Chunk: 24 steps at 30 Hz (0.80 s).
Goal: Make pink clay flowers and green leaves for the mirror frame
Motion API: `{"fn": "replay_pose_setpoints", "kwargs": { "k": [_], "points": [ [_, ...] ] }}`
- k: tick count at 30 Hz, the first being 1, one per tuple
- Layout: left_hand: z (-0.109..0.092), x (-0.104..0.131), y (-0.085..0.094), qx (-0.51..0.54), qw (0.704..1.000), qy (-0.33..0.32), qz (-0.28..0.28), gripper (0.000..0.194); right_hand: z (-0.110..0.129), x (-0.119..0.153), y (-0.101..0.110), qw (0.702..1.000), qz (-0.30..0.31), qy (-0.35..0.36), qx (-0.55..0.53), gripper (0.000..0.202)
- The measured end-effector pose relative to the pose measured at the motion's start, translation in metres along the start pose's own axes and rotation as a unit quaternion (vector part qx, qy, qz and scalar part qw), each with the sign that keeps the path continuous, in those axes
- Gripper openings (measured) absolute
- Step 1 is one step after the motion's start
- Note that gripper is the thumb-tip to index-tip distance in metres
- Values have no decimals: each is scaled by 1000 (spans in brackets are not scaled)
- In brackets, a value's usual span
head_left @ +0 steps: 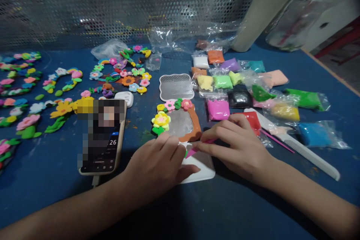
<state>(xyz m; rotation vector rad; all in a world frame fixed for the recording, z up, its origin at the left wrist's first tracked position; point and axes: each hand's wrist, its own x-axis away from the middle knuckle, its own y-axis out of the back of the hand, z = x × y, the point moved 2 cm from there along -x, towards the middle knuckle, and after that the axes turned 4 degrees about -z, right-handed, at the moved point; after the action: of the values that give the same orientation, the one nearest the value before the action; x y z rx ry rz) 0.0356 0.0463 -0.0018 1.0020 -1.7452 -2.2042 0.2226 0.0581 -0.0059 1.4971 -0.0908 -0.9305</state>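
My right hand [233,144] pinches a flat pink clay tool [192,152] over a white board [206,163]. Just left of the tool's tip, my left hand [161,157] is closed with curled fingers, and a bit of green clay [186,153] shows at its fingertips. Most of that green piece is hidden by the fingers. Directly beyond both hands lies a small mirror [180,123] with a wavy frame. Brown clay [194,123] covers its right side, while clay flowers [161,119] and leaves line the top and left.
A silvery wavy-edged mirror [176,87] lies behind. Bagged coloured clay [218,109], a white comb [309,153] and a thin pink stick [278,141] are at right. At left are a phone [105,138], a white case [128,99] and several clay decorations [63,80].
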Motion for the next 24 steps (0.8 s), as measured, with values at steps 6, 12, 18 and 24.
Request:
{"fn": "replay_pose_setpoints", "kwargs": {
  "k": [6, 12, 18, 24],
  "points": [
    [16, -8, 11, 239, 944, 219, 67, 27, -1, 2, 16, 997, -70, -38, -14, 20],
    [13, -13, 13, 404, 849, 301, 159, 35, 4, 5, 20, 995, -84, -29, -36, 21],
    [9, -14, 9, 522, 776, 294, 197, 31, 6, 7, 19, 996, -72, -6, -45, 22],
    [21, -16, 10, 550, 697, 417, 192, 26, 8, 4, 20, 994, -102, -22, -41, 20]
  ]
}}
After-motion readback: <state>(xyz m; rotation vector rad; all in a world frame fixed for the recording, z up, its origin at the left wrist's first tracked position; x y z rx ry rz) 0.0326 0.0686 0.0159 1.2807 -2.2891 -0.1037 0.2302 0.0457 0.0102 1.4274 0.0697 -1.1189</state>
